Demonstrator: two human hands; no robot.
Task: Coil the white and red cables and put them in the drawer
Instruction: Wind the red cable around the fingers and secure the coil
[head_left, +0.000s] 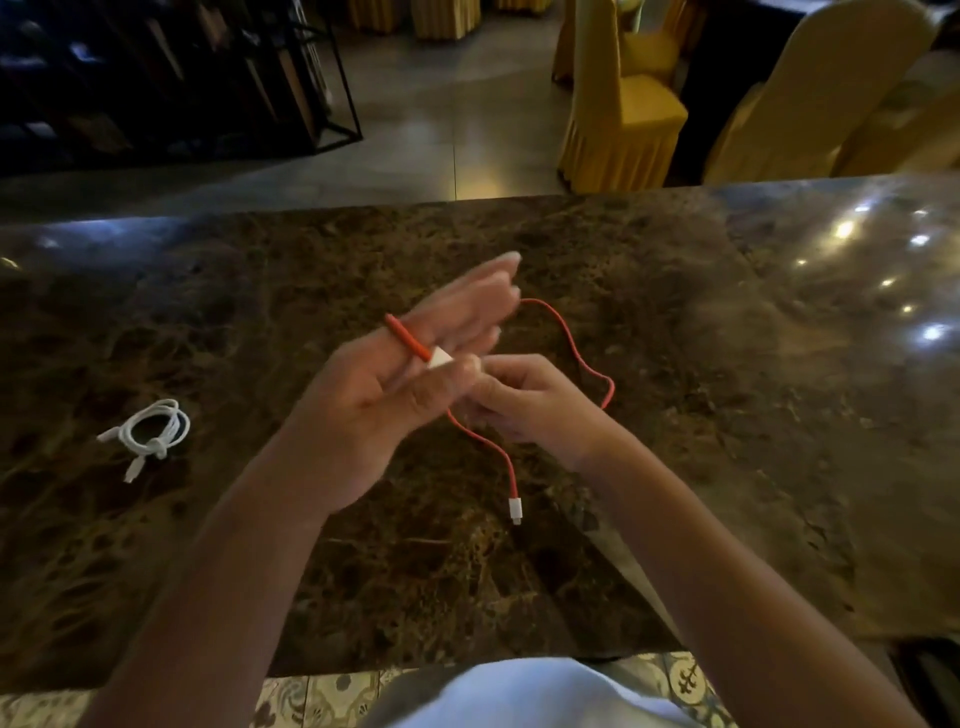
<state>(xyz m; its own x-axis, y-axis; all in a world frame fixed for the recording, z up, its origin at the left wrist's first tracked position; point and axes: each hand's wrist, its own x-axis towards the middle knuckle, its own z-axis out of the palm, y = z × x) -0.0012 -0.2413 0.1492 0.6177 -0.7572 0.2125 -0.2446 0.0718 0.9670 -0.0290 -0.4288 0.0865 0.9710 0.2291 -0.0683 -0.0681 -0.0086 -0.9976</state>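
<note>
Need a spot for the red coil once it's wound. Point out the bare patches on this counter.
Bare marble right of the red cable, and between the white cable and left hand. Crowded at centre, where both hands work; right hand.

Above a dark brown marbled stone tabletop (675, 322), left hand (395, 384) raised with fingers extended, thin red cable (574, 345) looped over them. Right hand (524, 400) pinching the cable's white connector end beside the left palm. Other white plug resting on the tabletop. Coiled, knotted white cable (153, 434) lying well apart at left. Yellow-draped chairs (621, 104) beyond.
</note>
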